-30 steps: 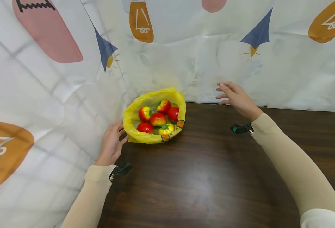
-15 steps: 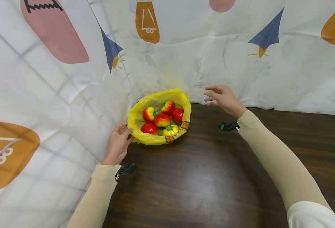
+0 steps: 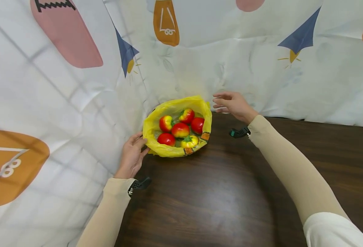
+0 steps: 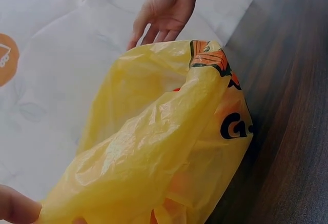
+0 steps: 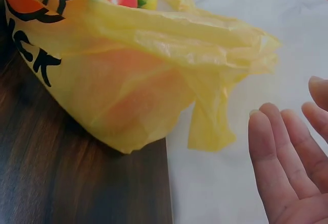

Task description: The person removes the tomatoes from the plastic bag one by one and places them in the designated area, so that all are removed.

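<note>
A yellow plastic bag stands with its mouth spread wide in the table's back left corner. Inside lie several glossy red and yellow fruits, one mostly yellow with a green leafy top. My left hand pinches the bag's left rim, thumb over the edge and fingers outside. In the left wrist view, that thumb shows at the lower left beside the yellow film. My right hand hovers just right of the bag, fingers loosely bent and holding nothing. The right wrist view shows its fingers apart from the bag's loose handle.
The dark wooden table runs toward me and to the right. White patterned fabric hangs close behind the bag and along the left side. Black cameras are strapped to both wrists.
My right hand has moved left, toward the bag's right side. My left thumb has come over the bag's left rim. The whole view has shifted slightly, with the bag now farther right in it.
</note>
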`<state>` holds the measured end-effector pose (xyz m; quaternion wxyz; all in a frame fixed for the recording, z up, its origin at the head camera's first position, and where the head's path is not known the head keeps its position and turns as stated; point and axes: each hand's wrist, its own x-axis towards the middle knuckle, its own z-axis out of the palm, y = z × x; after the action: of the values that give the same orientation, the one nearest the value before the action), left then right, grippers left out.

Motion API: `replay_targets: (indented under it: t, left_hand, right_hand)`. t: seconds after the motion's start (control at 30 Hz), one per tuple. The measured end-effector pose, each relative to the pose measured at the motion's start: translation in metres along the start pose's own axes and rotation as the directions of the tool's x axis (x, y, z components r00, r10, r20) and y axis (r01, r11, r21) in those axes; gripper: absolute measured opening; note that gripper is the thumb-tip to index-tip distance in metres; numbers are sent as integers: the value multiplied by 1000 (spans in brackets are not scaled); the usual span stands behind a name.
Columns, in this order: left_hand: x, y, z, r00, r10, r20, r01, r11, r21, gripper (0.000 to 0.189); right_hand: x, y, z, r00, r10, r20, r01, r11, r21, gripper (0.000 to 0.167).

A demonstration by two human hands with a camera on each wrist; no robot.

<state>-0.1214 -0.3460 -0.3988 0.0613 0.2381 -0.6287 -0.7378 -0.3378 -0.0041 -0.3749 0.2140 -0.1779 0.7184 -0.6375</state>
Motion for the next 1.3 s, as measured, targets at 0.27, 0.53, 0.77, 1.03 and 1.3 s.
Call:
replay_targets:
  t: [0.27, 0.53, 0.77, 1.03, 1.3]
  left_hand:
    - [1, -1, 0, 1000, 0, -7, 0, 1000, 7, 51]
    - [0, -3, -3, 1000, -9, -9, 9, 999, 53, 51]
    - [1, -4, -4, 1000, -3, 15, 2, 998, 58, 53]
    - [-2, -2, -5, 1000, 4, 27, -6, 998, 70, 55]
    - [-4, -1, -8, 997, 31, 70, -33, 999, 38, 56]
  right_hand:
    - [14, -6, 13, 1000, -24, 20, 25, 999, -45, 56]
    - [22, -14, 26, 998, -41, 40, 47, 989, -139, 61]
    - [26, -16, 32, 999, 0, 44, 8, 981, -195, 50]
    - [24, -15, 31, 997, 38, 74, -24, 983, -181, 44]
    - [18, -8, 27, 995, 36, 92, -27, 994, -103, 41]
